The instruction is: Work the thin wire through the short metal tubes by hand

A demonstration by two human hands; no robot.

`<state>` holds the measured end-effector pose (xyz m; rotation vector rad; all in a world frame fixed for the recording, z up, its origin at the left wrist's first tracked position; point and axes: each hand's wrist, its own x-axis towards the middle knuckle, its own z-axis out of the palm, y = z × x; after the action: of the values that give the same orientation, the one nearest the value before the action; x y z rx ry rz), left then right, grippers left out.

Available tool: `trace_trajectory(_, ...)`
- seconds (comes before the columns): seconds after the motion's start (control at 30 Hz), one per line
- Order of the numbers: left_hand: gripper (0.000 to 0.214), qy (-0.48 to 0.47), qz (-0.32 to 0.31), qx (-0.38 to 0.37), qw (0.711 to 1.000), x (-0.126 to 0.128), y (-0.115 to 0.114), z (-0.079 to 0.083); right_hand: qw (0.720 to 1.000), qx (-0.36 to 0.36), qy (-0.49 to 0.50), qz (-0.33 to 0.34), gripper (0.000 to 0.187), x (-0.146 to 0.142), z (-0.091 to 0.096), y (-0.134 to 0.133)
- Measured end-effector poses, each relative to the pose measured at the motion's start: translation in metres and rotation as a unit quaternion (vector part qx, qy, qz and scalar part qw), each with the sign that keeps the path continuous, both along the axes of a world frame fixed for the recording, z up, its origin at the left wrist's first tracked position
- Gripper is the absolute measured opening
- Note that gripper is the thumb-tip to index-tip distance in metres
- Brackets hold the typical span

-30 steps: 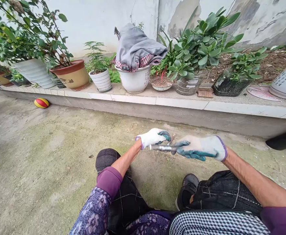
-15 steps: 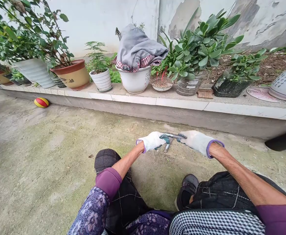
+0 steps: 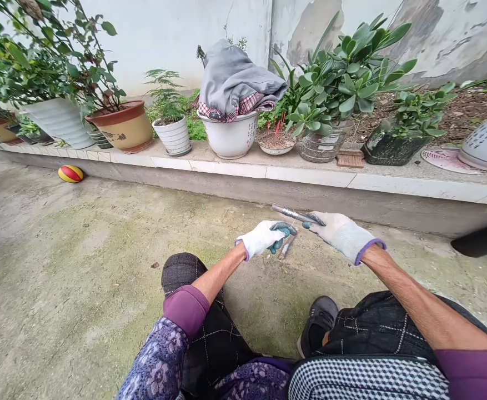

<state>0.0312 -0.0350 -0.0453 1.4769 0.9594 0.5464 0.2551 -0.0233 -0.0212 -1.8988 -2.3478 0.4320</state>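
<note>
My right hand [image 3: 337, 230], in a white glove with dark green fingers, is closed on one end of a grey rod [image 3: 282, 209]. Silvery wire is wound around the rod's middle, and its far end points left, free of my fingers. Just below it, my left hand [image 3: 266, 238], gloved the same way, has its fingertips pinched on a fine wire [image 3: 295, 221] that runs up towards the rod. Beneath my hands a second rod [image 3: 285, 250] with silvery winding lies on the ground, partly hidden by the left glove.
A low tiled ledge [image 3: 230, 169] crosses ahead, lined with potted plants. A grey cloth [image 3: 239, 78] covers one white pot [image 3: 229, 136]. A red and yellow ball [image 3: 70, 174] rests at far left, a black cylinder [image 3: 482, 239] at right. My shoe [image 3: 320, 325] is below my hands.
My left hand has let go of the rod's left end and moved slightly down. My right hand has raised the rod and tilted its free end upward to the left.
</note>
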Motion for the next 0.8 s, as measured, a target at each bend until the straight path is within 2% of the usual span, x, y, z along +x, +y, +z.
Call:
trace_trajectory(0.13, 0.041, -0.035, -0.010, -0.025, 0.999, 0.000, 0.002, -0.004, 0.998, 0.013, 0.059, -0.018, 0.033, 0.000, 0.001, 0.000)
trace_trajectory(0.23, 0.038, -0.046, -0.004, -0.052, 0.998, 0.001, 0.004, -0.005, 0.982, -0.043, 0.174, -0.060, 0.036, 0.000, 0.006, -0.005)
trace_trajectory(0.37, 0.034, -0.036, -0.011, -0.065, 0.997, 0.001, 0.004, -0.002, 0.920, -0.122, 0.357, -0.110, 0.041, 0.000, 0.019, -0.016)
trace_trajectory(0.5, 0.029, -0.025, -0.007, -0.040, 0.999, 0.001, 0.004, 0.000, 0.852, -0.217, 0.473, -0.067, 0.054, -0.001, 0.029, -0.027)
trace_trajectory(0.6, 0.026, 0.030, 0.003, -0.003, 1.000, 0.000, 0.008, -0.001, 0.847, -0.295, 0.443, 0.003, 0.056, 0.000, 0.028, -0.030)
trace_trajectory(0.73, 0.027, 0.142, -0.054, 0.071, 0.986, -0.003, 0.012, 0.002, 0.870, -0.393, 0.286, 0.085, 0.051, -0.001, 0.019, -0.031)
trace_trajectory(0.8, 0.029, 0.202, -0.072, 0.102, 0.971, -0.006, 0.012, 0.006, 0.890, -0.388, 0.214, 0.103, 0.043, -0.004, 0.012, -0.030)
